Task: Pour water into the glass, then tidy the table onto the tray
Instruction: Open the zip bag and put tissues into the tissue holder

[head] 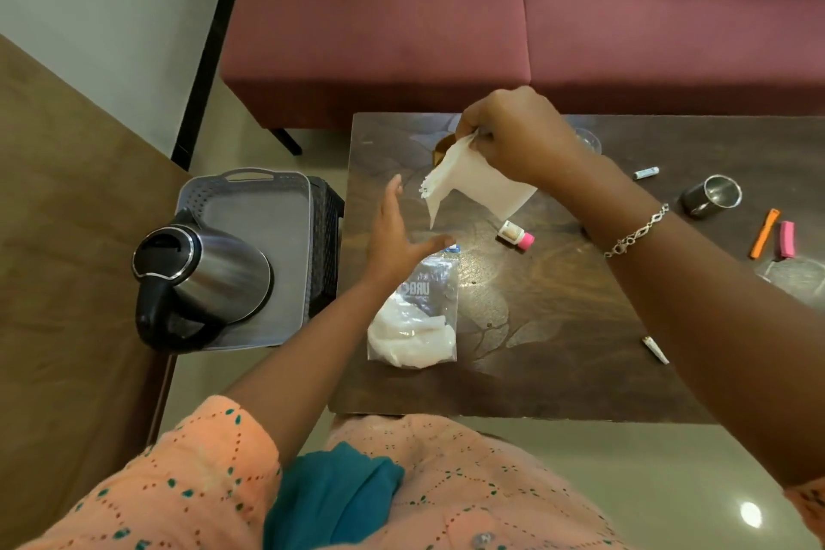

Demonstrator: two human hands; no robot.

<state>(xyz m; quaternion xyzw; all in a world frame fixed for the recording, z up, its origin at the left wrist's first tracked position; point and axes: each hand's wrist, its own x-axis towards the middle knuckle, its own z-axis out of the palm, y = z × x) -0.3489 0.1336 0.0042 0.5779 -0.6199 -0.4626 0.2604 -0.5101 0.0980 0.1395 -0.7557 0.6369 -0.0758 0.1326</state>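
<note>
My right hand (518,134) pinches a white tissue (473,183) and holds it up above the dark wooden table (558,348). My left hand (397,237) hovers open just below the tissue, fingers spread, next to the top of a clear plastic bag (415,317) of white tissues lying on the table. A steel kettle (201,277) with a black handle stands on the grey tray (277,210) to the left of the table. A clear glass (589,141) shows partly behind my right wrist.
On the table lie a small pink-capped bottle (515,234), a steel cup (712,196), an orange stick (764,233), a pink block (786,239), a small white tube (646,172) and a rolled paper bit (655,349). A maroon sofa (491,13) stands behind.
</note>
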